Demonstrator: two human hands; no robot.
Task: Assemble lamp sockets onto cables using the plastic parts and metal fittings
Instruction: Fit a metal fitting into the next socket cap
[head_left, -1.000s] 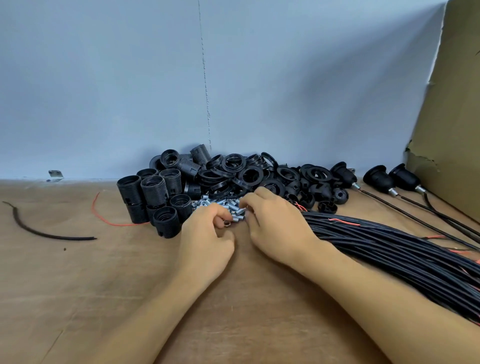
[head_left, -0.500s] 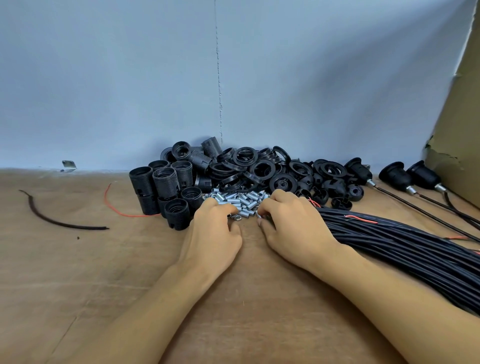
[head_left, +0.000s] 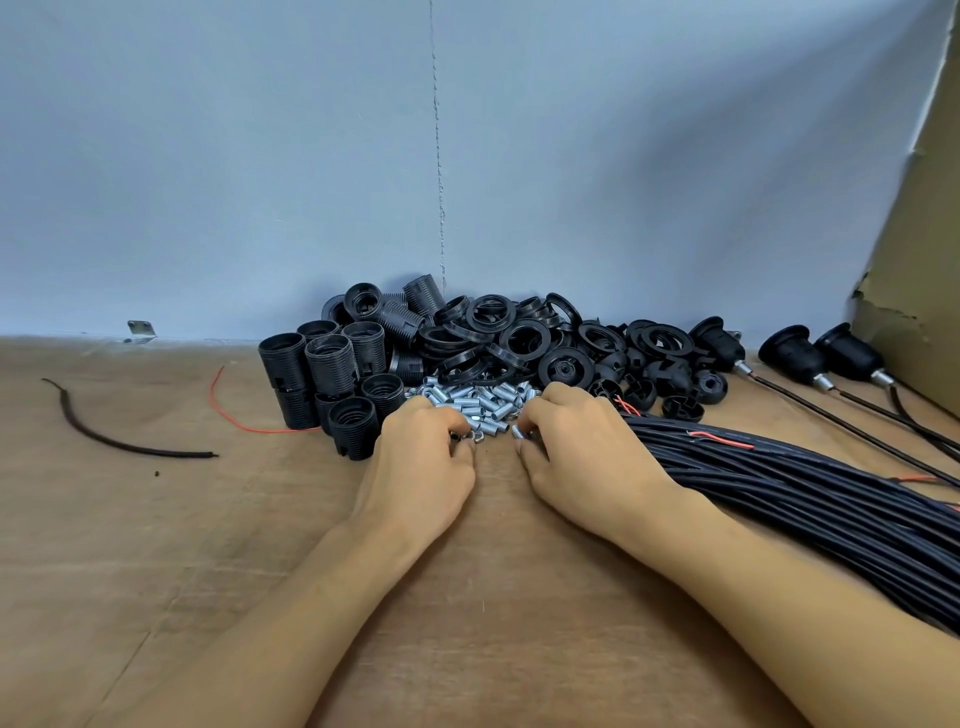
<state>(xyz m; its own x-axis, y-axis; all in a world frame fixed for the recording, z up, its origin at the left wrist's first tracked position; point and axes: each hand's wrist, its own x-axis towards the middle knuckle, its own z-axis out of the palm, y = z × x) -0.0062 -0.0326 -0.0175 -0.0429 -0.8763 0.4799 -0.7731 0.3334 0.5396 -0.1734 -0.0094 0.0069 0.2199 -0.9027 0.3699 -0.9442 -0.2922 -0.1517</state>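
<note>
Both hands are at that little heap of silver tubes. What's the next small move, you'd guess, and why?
Probably lift the right hand clear with the one metal fitting its fingertips seem to pinch, and carry it to the cable bundle beside that wrist. The left hand is curled at the heap of fittings too, but its catch is hidden.

Metal fittings (head_left: 480, 402): bright silver. Socket bodies (head_left: 332, 364), left of the fittings: black, ribbed. Rings and caps (head_left: 524, 338), behind the fittings: black. Cable bundle (head_left: 805, 499), right of the fittings: black, with red wire ends (head_left: 722, 439). Tabletop (head_left: 156, 545): brown. Wall (head_left: 208, 156): pale blue-grey.
</note>
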